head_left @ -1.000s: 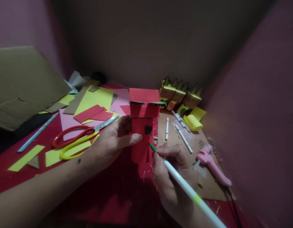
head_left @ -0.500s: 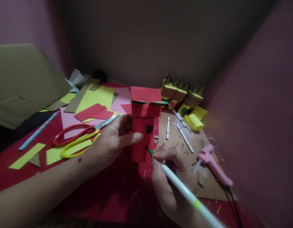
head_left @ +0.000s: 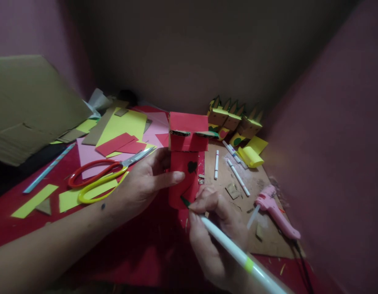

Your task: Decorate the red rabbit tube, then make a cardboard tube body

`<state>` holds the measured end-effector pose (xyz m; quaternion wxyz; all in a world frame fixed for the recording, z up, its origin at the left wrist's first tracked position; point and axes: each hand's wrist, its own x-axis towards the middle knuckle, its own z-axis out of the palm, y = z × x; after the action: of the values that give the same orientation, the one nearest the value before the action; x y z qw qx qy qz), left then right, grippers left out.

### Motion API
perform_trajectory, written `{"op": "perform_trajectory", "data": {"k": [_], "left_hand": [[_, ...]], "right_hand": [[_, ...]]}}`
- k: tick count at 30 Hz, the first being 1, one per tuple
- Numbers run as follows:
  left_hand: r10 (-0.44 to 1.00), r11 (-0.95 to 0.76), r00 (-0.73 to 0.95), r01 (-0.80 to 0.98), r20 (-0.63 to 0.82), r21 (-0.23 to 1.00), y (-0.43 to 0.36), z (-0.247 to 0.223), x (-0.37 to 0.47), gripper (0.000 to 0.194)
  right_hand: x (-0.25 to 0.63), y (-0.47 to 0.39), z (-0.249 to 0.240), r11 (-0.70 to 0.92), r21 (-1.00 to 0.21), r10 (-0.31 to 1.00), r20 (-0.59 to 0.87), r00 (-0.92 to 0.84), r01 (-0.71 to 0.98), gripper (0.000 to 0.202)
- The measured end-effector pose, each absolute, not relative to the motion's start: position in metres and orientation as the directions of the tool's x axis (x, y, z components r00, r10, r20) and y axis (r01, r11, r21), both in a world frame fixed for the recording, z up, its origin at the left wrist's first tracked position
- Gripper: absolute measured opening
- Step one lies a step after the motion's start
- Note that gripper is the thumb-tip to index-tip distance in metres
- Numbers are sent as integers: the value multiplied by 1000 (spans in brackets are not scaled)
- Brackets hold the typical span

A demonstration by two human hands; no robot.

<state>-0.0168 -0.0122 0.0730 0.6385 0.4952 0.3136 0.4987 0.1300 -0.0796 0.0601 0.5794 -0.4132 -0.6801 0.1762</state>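
Observation:
A red paper figure (head_left: 184, 177), a tube body with a boxy folded head, stands upright in the middle. My left hand (head_left: 152, 173) grips its left side, the thumb across the front and the other fingers mostly hidden behind. On the body is a dark blot-like mark, and a thin dark line runs lower down. Pinched in my right hand (head_left: 215, 228) is a white marker (head_left: 230, 241) with a green tip and a yellow-green band. Its tip touches the lower front of the tube. Red-and-yellow-handled scissors (head_left: 123, 165) lie partly open beside my left wrist.
A pink glue gun (head_left: 276, 212) and several thin markers (head_left: 238, 178) rest on a cardboard sheet (head_left: 268, 245) at right. Several yellow-and-brown figures (head_left: 231, 120) stand behind. Coloured paper (head_left: 123, 126), a striped straw (head_left: 49, 169) and a large cardboard piece (head_left: 26, 106) are at left.
My right hand has moved down and left with the marker, and a thin line now shows on the lower tube. My left hand and the figure have stayed nearly still.

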Motion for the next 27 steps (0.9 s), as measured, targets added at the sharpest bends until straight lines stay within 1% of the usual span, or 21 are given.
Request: {"op": "perform_trajectory", "data": {"k": [3, 5, 8, 12, 20, 27], "left_hand": [[946, 16, 311, -332, 93, 943, -13, 74, -16, 35], [939, 11, 327, -330, 103, 944, -14, 74, -16, 37], [935, -2, 335, -327, 118, 945, -14, 74, -16, 36], [937, -5, 329, -319, 115, 948, -14, 73, -15, 39], [940, -12, 321, -309, 116, 951, -13, 73, -16, 43], [928, -17, 343, -354, 147, 935, -12, 70, -16, 38]], "right_hand": [[131, -79, 62, 587, -775, 775, 622, 111, 235, 18], [133, -79, 64, 575, -789, 784, 607, 131, 215, 17], [135, -79, 65, 553, -797, 789, 595, 156, 244, 15], [135, -78, 64, 543, -784, 762, 610, 215, 299, 15], [133, -77, 66, 529, -791, 771, 599, 215, 308, 13], [135, -77, 62, 522, -783, 778, 600, 189, 338, 12]]}}
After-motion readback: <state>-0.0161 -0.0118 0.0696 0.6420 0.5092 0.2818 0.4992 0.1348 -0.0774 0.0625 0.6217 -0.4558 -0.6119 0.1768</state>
